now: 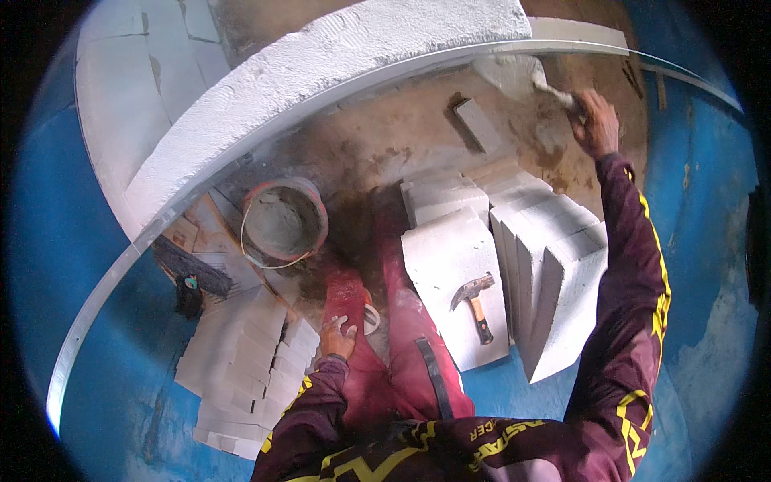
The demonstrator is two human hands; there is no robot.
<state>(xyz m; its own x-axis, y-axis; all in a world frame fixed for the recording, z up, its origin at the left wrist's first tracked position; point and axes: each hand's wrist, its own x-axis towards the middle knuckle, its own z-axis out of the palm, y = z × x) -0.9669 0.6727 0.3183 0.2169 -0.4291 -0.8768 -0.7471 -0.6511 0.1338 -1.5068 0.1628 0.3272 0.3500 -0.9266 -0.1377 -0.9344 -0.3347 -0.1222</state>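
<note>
My right hand (596, 124) is stretched out to the far right, closed round the handle of a trowel (510, 75). The trowel's wide blade, smeared pale, is slightly blurred beside a long metal straightedge (337, 87). That straightedge runs along the near side of a row of white blocks (321, 60). My left hand (337, 337) rests on my left leg, fingers partly visible and apparently holding nothing. Ahead of it stands a bucket (283, 222) of grey mortar with a wire handle. A claw hammer (475, 309) lies on a white block (450, 257) right of my legs.
More white blocks (546, 265) stand close together on the right. Stacked blocks (241, 361) are on the left, with a dark cloth-like thing (193, 277) behind them. A small block piece (479, 124) lies on the brown, stained floor (369, 145). Blue surfaces (120, 305) lie on both sides.
</note>
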